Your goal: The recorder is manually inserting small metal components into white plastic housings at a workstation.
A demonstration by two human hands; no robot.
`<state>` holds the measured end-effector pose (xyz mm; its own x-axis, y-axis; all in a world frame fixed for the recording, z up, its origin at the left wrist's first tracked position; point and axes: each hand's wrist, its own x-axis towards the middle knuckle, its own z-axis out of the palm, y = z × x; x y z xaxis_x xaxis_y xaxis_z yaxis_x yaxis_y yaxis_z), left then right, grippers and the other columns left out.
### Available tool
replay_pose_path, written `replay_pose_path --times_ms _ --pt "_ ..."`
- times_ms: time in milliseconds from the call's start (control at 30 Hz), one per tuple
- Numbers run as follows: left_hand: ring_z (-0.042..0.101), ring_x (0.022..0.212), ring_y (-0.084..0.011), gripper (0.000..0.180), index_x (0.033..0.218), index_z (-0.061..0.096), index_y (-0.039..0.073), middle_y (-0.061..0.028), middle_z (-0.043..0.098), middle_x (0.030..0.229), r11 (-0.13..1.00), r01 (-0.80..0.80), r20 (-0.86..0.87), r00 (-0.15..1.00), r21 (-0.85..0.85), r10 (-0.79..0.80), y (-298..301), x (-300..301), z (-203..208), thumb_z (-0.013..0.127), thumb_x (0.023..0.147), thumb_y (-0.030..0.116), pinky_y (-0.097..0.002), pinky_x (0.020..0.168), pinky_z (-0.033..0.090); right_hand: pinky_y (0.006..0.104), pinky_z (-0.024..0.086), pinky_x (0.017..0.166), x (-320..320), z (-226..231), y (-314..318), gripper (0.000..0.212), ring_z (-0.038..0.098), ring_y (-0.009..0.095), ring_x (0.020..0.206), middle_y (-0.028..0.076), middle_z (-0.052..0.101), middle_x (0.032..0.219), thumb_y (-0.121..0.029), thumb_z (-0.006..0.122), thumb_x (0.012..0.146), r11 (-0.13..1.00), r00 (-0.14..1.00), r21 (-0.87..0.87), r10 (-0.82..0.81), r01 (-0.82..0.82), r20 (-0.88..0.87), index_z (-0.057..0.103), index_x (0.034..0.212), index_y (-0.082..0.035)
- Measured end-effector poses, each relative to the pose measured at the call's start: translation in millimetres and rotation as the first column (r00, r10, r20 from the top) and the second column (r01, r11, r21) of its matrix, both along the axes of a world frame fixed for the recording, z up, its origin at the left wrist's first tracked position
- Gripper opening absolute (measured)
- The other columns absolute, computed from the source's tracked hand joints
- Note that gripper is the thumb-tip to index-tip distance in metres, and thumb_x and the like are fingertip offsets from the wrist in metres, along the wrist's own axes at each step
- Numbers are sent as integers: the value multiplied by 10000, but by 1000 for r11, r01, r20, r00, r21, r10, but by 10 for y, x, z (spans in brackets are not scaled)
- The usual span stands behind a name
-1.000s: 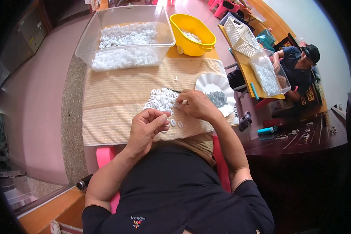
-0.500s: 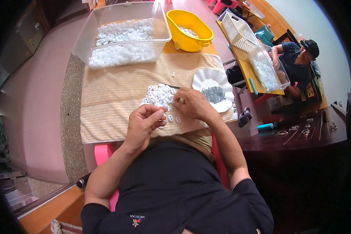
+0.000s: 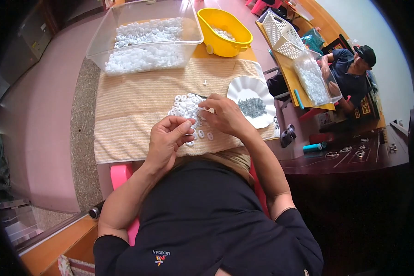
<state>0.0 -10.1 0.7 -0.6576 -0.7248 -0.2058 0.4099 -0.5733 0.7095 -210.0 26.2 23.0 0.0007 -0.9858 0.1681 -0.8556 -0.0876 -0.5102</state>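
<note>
White oval pieces (image 3: 183,107) heaped on a striped towel (image 3: 133,112), left hand (image 3: 167,140) at their near edge, thumb and forefinger pinched — any held piece hidden — right hand (image 3: 223,116) half-curled at the heap, grip unclear, scalloped plate (image 3: 237,85) of grey bits (image 3: 252,107) rightward, clear bin (image 3: 142,10) and yellow tub (image 3: 229,48) beyond

Right hand (image 3: 223,115) | since earlier: shifted left, farther over white oval pieces (image 3: 181,109)

Two clear bins (image 3: 99,60), one yellow tub (image 3: 221,45), one fluted white dish (image 3: 237,85), one T-shaped piece (image 3: 205,83) appeared; white oval pieces (image 3: 184,106) (heaped, overlapping) exceeded reliable count.
</note>
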Motion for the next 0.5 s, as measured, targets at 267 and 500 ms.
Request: replay_pose_path --times_ms 267,500 --pt "636 807 -115 88 963 625 18 -91 674 988 1000 -11 -13 1000 -9 11 6 1 -9 645 899 74 -262 724 565 404 493 740 108 -13 -129 185 628 334 838 135 631 882 -192 633 819 998 994 27 -49 52 -98 698 943 -71" --pt "638 787 -111 81 956 627 21 -84 677 973 1000 -10 -3 1000 -2 10 12 -10 1 650 894 68 -256 711 568 412 490 743 48 -95 -130 174 624 345 841 150 625 885 -166 633 803 1000 996 -10 -25 25 -86 689 920 -50"
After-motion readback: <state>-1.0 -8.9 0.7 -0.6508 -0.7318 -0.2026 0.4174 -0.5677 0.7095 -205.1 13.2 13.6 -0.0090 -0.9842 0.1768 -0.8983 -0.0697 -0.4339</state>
